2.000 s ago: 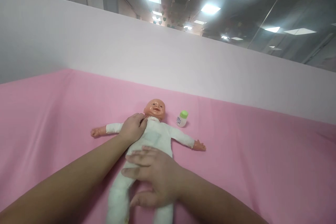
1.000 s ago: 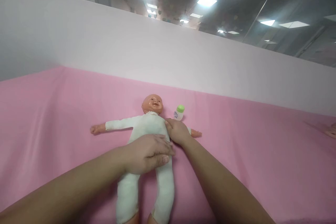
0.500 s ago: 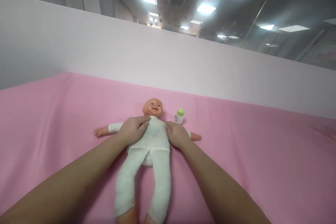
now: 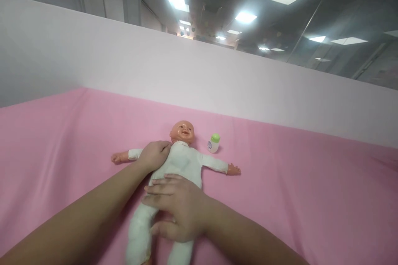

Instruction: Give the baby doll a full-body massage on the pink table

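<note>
Pink cloth covers the table (image 4: 295, 198), backed by a pale wall. Nearest, the right hand (image 4: 177, 209) lies flat, its grip spread open across the hips of a plastic-headed baby doll in a white cloth suit (image 4: 180, 163). The doll's long axis runs from near edge to far. The left hand (image 4: 154, 155) rests loosely open on its shoulder. Beyond, a small white bottle with green cap (image 4: 213, 143) stands beside the head; its label is unreadable.

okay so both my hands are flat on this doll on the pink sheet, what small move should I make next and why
Probably slide the right hand up from the hips toward the chest of the doll. The left hand rests on one shoulder only, the belly between lies uncovered, and the green-capped bottle stands clear beside the head.
</note>
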{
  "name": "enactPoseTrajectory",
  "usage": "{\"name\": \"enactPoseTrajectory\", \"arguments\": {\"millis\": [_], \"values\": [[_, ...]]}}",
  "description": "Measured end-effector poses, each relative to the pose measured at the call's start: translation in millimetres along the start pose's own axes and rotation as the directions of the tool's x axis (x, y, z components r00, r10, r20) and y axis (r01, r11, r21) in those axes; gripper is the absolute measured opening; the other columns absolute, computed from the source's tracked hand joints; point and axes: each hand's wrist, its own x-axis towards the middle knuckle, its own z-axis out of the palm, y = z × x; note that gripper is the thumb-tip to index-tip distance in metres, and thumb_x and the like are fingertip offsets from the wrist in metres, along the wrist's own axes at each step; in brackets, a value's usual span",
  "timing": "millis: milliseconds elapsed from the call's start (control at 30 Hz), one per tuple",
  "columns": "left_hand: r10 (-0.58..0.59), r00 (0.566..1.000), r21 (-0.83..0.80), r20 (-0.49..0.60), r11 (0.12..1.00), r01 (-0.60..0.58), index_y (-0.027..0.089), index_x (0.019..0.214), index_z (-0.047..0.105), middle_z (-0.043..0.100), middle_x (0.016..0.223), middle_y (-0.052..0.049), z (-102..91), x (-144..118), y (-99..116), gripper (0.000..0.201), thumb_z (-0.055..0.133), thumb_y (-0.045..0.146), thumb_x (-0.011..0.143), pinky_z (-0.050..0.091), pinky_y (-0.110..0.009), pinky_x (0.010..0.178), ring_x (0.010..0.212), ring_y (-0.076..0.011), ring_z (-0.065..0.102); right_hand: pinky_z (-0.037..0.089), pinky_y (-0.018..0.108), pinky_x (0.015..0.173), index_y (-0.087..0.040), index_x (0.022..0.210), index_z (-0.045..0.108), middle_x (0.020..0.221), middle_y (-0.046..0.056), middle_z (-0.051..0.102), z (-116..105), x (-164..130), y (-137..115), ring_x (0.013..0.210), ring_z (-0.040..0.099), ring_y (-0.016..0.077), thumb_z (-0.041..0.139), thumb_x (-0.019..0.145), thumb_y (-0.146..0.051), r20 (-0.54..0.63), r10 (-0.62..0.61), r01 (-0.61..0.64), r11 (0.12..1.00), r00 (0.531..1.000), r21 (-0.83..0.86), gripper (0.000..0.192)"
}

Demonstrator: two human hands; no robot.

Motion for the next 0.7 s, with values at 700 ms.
{"name": "enactPoseTrajectory", "arguments": {"millis": [700], "values": [[0.110, 0.989, -0.031, -0.096, 0.993, -0.114, 0.023, 0.096, 0.073, 0.076, 0.104, -0.006, -2.7, -3.9, 10.9, 0.028, 0.047, 0.032, 0.090, 0.050, -0.038, 0.089, 0.098, -0.0260, 0.068, 0.050, 0.035, 0.091, -0.027, 0.127, 0.068, 0.121, 0.005, 0.074, -41.3, -29.2, 94.1, 0.109, 0.068, 0.0232, 0.036, 0.103, -0.033, -0.217, 0.726, -0.754, 0.651, 0.653, -0.091, 0.040]]}}
